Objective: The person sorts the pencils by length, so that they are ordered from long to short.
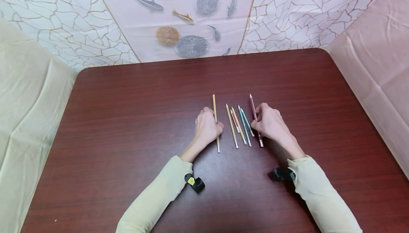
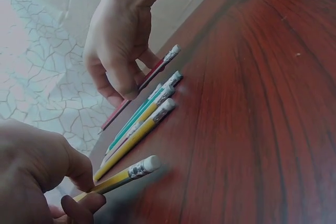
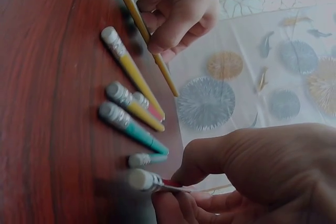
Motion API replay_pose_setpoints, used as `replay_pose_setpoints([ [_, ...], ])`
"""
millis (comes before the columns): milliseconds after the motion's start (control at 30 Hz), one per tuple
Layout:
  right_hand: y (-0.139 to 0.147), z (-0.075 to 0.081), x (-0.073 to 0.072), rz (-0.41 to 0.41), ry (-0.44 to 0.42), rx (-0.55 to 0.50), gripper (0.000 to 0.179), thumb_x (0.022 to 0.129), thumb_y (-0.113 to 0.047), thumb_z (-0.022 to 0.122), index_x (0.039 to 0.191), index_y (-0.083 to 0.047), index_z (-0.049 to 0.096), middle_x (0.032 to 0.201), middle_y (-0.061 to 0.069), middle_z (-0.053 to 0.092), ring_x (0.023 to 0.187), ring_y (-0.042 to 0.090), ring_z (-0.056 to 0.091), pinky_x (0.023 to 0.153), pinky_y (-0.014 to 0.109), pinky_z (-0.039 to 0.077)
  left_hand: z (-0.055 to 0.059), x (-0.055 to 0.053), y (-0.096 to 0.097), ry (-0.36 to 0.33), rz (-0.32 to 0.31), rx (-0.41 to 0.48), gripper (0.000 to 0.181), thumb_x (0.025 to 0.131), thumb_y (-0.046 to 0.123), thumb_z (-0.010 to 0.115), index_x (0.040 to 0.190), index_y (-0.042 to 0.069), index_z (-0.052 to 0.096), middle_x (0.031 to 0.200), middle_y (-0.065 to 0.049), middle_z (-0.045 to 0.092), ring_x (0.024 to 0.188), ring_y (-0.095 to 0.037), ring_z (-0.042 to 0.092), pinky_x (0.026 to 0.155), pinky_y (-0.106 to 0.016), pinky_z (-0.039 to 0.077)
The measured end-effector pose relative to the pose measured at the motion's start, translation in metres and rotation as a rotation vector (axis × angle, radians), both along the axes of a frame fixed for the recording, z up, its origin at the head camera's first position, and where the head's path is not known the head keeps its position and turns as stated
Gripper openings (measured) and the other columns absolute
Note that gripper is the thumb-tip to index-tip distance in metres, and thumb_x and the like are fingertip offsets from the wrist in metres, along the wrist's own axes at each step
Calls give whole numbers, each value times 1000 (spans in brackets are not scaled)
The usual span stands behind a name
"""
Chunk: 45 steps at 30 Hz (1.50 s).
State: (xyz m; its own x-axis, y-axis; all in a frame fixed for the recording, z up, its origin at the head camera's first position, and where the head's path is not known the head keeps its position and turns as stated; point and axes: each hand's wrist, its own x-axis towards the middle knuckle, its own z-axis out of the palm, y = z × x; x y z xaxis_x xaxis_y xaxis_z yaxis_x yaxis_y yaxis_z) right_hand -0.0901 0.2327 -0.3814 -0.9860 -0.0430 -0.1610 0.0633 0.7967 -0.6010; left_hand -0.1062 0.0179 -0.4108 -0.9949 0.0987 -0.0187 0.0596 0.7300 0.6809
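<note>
My left hand [image 1: 207, 125] pinches a yellow pencil [image 1: 214, 105] between thumb and fingers, its white eraser end toward me. On the right, my right hand [image 1: 271, 123] pinches a dark red pencil [image 1: 252, 103] the same way. Between the hands several pencils lie side by side on the table: a yellow pencil [image 1: 231, 126], another yellow pencil [image 1: 240, 130], a short red pencil [image 3: 149, 106], a teal pencil [image 1: 245, 128] and a shorter teal pencil [image 1: 248, 124]. In the right wrist view their white erasers all face the same side.
The dark reddish-brown wooden table [image 1: 127, 119] spreads out around the hands. A patterned cloth [image 1: 191, 20] hangs behind its far edge, with plain pale cloth [image 1: 28, 101] along the left side and more pale cloth [image 1: 377, 59] on the right.
</note>
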Motion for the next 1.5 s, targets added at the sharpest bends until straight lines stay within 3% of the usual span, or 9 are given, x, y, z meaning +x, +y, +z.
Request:
replay_pose_setpoints([
  [233,-10,3,-1,13,26,-49,35,78,-3,65,109,6,52,82,14,65,47,15,62,51,30,52,3,2,-12,-1,14,11,33,75,6,70,104,-3,58,91,-16,60,89,-38,62,82,-47,50],
  [467,-23,8,-1,40,70,-66,35,75,-3,67,107,5,53,80,10,63,48,13,61,54,30,50,6,4,-23,-2,28,-5,33,76,6,70,105,-3,58,90,-15,60,88,-39,63,81,-48,50],
  [633,-34,7,-2,44,73,-97,35,75,-3,67,106,5,53,79,10,62,47,14,60,48,30,50,7,5,-32,-5,38,-17,34,75,5,70,106,-3,58,89,-14,60,88,-38,63,81,-48,50],
  [900,-52,7,-5,87,135,-53,36,73,-5,68,105,4,56,76,5,63,57,13,60,62,32,47,9,7,-49,-11,66,-17,34,76,6,70,106,-3,59,89,-14,59,87,-39,62,81,-48,50],
  [1133,-70,9,-7,97,86,-133,37,74,-1,65,108,4,53,79,7,62,49,13,61,51,30,52,10,8,-64,-15,94,-23,34,75,6,71,106,-2,59,89,-12,59,88,-38,63,81,-47,50],
  [1300,-83,7,-8,121,91,-137,42,74,-1,64,114,5,52,80,8,63,51,12,62,55,30,52,9,10,-75,-26,111,-30,34,76,6,71,107,-3,59,89,-12,59,89,-38,62,82,-47,50],
  [1500,-97,4,-8,138,29,-218,44,76,2,62,117,7,48,80,11,61,47,18,64,45,31,52,9,12,-88,-34,126,-34,35,75,6,70,107,-3,59,90,-14,59,90,-39,62,83,-47,50],
])
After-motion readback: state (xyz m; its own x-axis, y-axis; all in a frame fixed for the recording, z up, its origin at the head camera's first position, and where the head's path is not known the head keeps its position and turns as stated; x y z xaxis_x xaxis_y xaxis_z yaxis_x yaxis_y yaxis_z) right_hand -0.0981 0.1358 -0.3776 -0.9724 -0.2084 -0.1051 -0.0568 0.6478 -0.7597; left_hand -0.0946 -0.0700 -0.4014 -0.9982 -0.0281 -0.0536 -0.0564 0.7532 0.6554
